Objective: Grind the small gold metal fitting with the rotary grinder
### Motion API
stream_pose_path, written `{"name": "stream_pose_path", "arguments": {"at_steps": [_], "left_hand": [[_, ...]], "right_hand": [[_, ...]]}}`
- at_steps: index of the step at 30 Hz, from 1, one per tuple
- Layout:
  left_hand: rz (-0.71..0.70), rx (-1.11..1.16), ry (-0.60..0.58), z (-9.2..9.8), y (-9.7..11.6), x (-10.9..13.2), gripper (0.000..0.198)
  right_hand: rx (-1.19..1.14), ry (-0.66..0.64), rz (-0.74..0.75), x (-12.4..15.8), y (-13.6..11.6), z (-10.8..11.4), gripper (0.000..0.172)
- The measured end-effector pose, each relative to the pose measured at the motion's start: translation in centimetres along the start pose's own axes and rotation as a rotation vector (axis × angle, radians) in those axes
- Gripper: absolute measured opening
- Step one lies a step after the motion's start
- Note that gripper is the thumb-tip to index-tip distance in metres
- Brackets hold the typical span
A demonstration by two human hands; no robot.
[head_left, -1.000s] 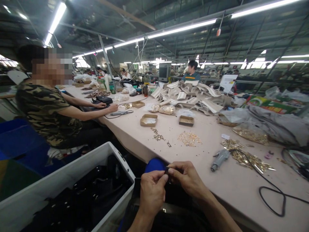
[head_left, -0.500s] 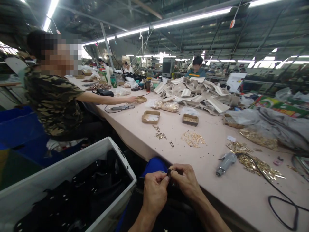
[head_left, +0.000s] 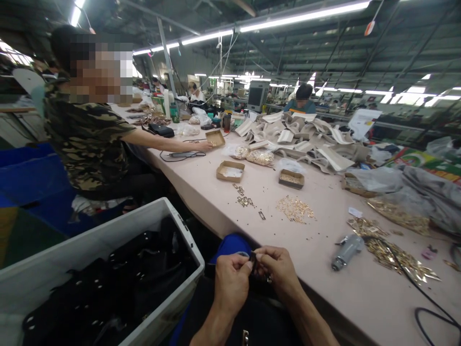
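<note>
Close together over my lap, my left hand (head_left: 231, 281) and my right hand (head_left: 276, 268) both pinch a small black strip (head_left: 253, 260) between thumbs and fingertips. Much of the strip is hidden by the fingers. A small shiny metal fitting (head_left: 268, 278) shows just under my right fingers; what it is fixed to is unclear. Black material (head_left: 216, 312) lies across my lap below the hands, with a gold metal fitting (head_left: 245, 337) on it near the bottom edge.
A white bin (head_left: 194, 269) of black pieces stands at my left. On the table (head_left: 230, 216) lie metal frames (head_left: 245, 201), tiny gold parts (head_left: 295, 209), a grey power screwdriver (head_left: 347, 251), gold plates (head_left: 396, 257) and cardboard boxes (head_left: 230, 177). A co-worker (head_left: 90, 129) reaches toward a box (head_left: 215, 139).
The view has shifted slightly. My right fingers have moved a little on the strip, and metal fittings now show under them and on my lap. The co-worker's box is now tilted up.
</note>
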State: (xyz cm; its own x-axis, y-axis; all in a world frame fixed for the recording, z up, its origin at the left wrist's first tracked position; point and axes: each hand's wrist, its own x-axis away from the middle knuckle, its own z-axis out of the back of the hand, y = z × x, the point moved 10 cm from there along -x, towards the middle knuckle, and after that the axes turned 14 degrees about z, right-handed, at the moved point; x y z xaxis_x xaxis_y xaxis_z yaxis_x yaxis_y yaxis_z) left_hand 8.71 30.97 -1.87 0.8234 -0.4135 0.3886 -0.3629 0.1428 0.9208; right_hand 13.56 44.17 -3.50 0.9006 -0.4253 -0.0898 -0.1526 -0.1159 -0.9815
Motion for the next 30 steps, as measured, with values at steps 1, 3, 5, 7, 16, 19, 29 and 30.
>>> {"name": "stream_pose_path", "arguments": {"at_steps": [1,3,5,7,16,19,29,30], "left_hand": [[-0.015,-0.017,0.001,0.0,0.2,0.0,0.020],[-0.035,-0.049,0.008,0.1,0.4,0.1,0.022],[-0.040,-0.071,0.024,0.1,0.4,0.2,0.022],[-0.035,-0.093,0.048,0.3,0.4,0.3,0.021],[-0.042,-0.097,0.060,0.5,0.1,-0.2,0.023],[0.047,-0.053,-0.045,-0.3,-0.8,-0.4,0.017],[0.041,0.040,-0.103,-0.6,-1.8,-1.3,0.020],[0.046,0.048,-0.097,-0.7,-1.9,-1.3,0.021]], "right_hand": [[0.032,-0.003,0.008,0.0,-0.1,0.0,0.029],[0.093,-0.017,0.022,0.0,-0.5,-0.1,0.030],[0.153,-0.024,0.030,0.0,-0.7,-0.3,0.035],[0.195,-0.013,0.018,0.0,-0.5,-0.3,0.047],[0.121,-0.046,0.031,0.3,-0.5,-0.5,0.040],[0.078,0.010,0.007,0.4,0.0,0.1,0.038],[-0.026,0.098,-0.084,0.5,2.4,0.8,0.037],[-0.026,0.106,-0.090,0.5,2.6,0.7,0.039]]}}
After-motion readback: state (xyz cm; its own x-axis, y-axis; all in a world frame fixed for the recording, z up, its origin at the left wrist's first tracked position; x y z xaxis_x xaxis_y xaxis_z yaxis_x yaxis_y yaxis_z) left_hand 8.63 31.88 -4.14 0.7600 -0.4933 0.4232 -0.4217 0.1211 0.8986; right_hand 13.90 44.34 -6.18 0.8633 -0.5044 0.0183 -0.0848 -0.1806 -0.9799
